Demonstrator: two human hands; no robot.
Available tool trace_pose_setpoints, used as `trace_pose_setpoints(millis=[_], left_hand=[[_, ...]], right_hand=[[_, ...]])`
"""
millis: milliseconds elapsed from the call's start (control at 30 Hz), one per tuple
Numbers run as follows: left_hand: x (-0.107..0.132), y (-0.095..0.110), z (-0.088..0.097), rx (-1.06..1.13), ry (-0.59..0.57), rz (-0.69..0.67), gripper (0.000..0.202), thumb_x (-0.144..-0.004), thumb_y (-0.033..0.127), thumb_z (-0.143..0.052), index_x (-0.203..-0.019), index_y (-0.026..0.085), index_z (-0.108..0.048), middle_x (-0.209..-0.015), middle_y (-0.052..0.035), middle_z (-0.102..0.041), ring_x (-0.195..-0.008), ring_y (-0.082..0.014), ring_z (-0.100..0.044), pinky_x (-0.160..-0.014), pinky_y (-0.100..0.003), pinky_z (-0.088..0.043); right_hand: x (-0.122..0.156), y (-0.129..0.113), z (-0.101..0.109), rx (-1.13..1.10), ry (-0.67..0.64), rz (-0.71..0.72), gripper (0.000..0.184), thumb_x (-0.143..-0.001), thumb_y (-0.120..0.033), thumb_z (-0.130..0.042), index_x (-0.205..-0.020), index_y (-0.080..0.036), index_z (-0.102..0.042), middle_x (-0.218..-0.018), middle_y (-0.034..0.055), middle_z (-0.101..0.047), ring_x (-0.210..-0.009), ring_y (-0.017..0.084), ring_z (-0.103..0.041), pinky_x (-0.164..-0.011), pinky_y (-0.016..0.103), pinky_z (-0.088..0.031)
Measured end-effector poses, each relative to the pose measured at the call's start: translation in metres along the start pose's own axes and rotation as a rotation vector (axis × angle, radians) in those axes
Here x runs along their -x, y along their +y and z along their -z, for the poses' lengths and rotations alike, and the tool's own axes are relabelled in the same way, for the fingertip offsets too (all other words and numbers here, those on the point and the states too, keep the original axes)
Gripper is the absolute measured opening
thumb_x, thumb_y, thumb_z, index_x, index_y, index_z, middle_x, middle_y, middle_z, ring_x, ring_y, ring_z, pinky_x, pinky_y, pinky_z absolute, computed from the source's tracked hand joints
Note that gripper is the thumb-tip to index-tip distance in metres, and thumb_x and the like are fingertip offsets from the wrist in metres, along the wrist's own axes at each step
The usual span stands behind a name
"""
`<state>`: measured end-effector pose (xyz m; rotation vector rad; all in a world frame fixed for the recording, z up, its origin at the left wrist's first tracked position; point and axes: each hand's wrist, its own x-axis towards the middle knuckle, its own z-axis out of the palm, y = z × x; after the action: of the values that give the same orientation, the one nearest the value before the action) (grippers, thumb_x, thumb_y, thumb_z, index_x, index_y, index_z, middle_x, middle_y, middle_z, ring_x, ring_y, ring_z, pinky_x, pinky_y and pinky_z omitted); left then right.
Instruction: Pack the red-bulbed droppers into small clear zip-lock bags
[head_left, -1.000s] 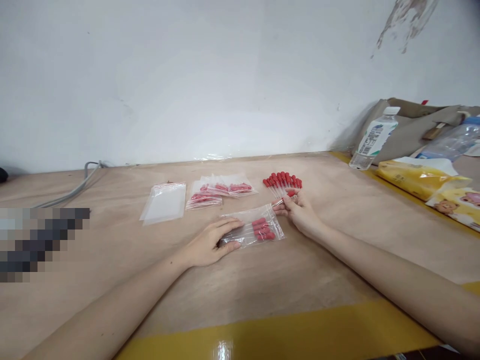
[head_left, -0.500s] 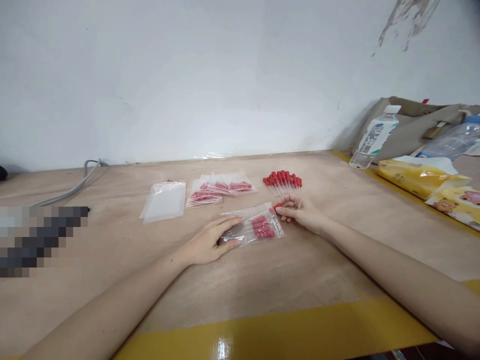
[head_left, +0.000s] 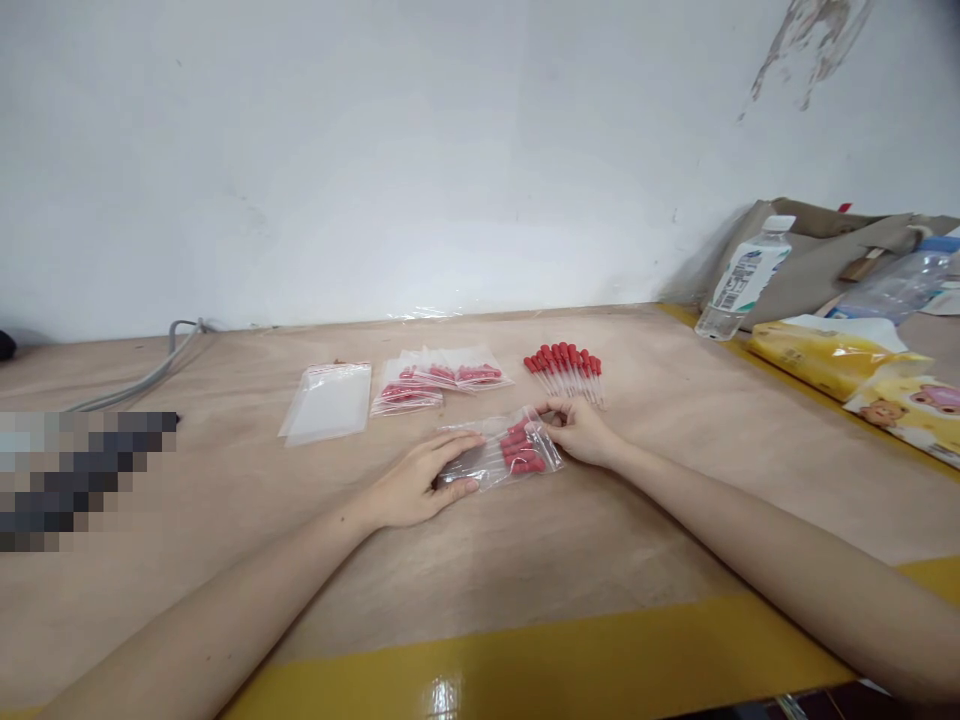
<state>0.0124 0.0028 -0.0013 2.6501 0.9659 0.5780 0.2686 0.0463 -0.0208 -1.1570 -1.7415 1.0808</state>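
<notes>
A clear zip bag (head_left: 491,465) lies flat on the table, with several red-bulbed droppers (head_left: 523,463) inside, bulbs toward its open right end. My left hand (head_left: 424,480) grips the bag's left part, fingers over it and thumb along the near edge. At the bag's mouth, my right hand (head_left: 577,430) has its fingers closed on a dropper whose red bulb (head_left: 517,428) shows inside the bag's far side. The fingertips are partly hidden behind the plastic. Beyond the right hand, several loose droppers (head_left: 564,365) lie fanned out, bulbs pointing away.
Flat zip bags (head_left: 330,402) are stacked left of a pile of filled bags (head_left: 446,375). A grey cable (head_left: 142,375) runs at the left. On the right stand a water bottle (head_left: 746,280), a beige bag (head_left: 814,250) and a yellow tissue pack (head_left: 832,350). Yellow tape (head_left: 562,660) borders the front edge.
My right hand has moved left to the bag's mouth, and the dropper it held outside has slid into the bag. My left hand stays in place.
</notes>
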Motion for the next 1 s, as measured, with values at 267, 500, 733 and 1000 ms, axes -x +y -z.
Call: trace_pose_setpoints(millis=[267, 500, 733, 1000], left_hand=[[0.000, -0.001, 0.000, 0.011, -0.008, 0.008, 0.046, -0.087, 0.036, -0.049, -0.131, 0.023, -0.040, -0.130, -0.0078, -0.049, -0.117, -0.0233, -0.047, -0.099, -0.041, -0.039], [0.001, 0.000, 0.000, 0.013, 0.001, -0.009, 0.047, -0.087, 0.036, -0.049, -0.131, 0.023, -0.040, -0.130, -0.0072, -0.049, -0.118, -0.0226, -0.046, -0.099, -0.040, -0.038], [0.000, 0.000, 0.002, 0.007, -0.021, 0.016, 0.047, -0.088, 0.037, -0.049, -0.131, 0.024, -0.040, -0.131, -0.0066, -0.049, -0.119, -0.0229, -0.046, -0.100, -0.041, -0.038], [0.003, -0.002, 0.001, -0.062, 0.205, 0.043, 0.038, -0.086, 0.036, -0.050, -0.121, 0.023, -0.049, -0.136, -0.0078, -0.038, -0.127, -0.0247, -0.034, -0.105, -0.041, -0.031]], right_hand=[[-0.005, 0.002, -0.005, 0.056, 0.184, -0.034, 0.024, -0.064, -0.038, -0.067, -0.071, -0.015, -0.069, -0.070, 0.0058, -0.069, -0.063, 0.019, -0.062, -0.057, 0.030, -0.049], [-0.002, -0.005, -0.005, -0.050, -0.049, 0.025, 0.020, -0.073, -0.037, -0.058, -0.076, -0.018, -0.063, -0.067, 0.0006, -0.065, -0.065, 0.015, -0.061, -0.061, 0.027, -0.049], [0.001, -0.009, -0.001, -0.097, -0.068, -0.162, 0.031, -0.071, -0.043, -0.064, -0.087, -0.017, -0.061, -0.067, 0.0005, -0.063, -0.053, 0.010, -0.055, -0.050, 0.022, -0.042], [0.006, -0.024, 0.014, -0.415, -0.161, -0.124, 0.022, -0.070, -0.037, -0.067, -0.076, -0.017, -0.062, -0.068, 0.0006, -0.065, -0.057, 0.012, -0.059, -0.054, 0.023, -0.047]])
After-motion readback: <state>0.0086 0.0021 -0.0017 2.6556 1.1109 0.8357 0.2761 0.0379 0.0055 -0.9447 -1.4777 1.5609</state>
